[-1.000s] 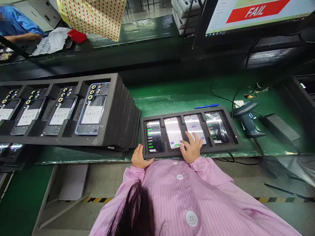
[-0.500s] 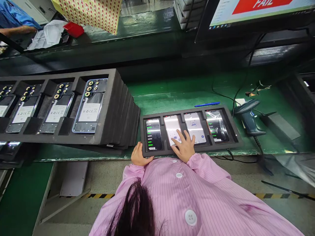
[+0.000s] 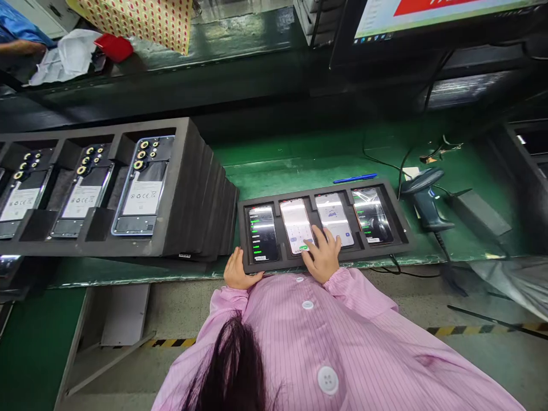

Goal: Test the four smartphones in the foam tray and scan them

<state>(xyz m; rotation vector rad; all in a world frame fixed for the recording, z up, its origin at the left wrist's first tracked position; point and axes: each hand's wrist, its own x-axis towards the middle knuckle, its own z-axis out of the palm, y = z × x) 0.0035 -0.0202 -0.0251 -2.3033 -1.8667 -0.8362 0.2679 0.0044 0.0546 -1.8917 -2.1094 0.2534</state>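
four phones lie face up, screens lit, in a black foam tray [image 3: 409,242] on the green bench [image 3: 299,165] right in front of you. your right hand [image 3: 324,257] rests over the tray's near edge, fingers spread and holding nothing, with a fingertip on the lower part of the second phone [image 3: 295,222], just beside a green button on its screen. the other fingers reach toward the third phone [image 3: 333,214]. the first phone [image 3: 260,231], with green lines on a dark screen, sits at the left end, and the fourth phone [image 3: 371,214] at the right end.

your left hand [image 3: 237,273] presses against the tray's near left corner, fingers loosely curled, gripping nothing that can be seen.

to the left, touching the tray's side, stands a tall stack of black foam trays [image 3: 201,194]; the top one holds phones lying face down, backs open. beyond the tray lies a blue pen [image 3: 355,178], and to its right a barcode scanner [image 3: 423,191] on its stand. a monitor [image 3: 428,17] hangs at the top right. a person in a blue sleeve [image 3: 17,28] is at the far left bench.
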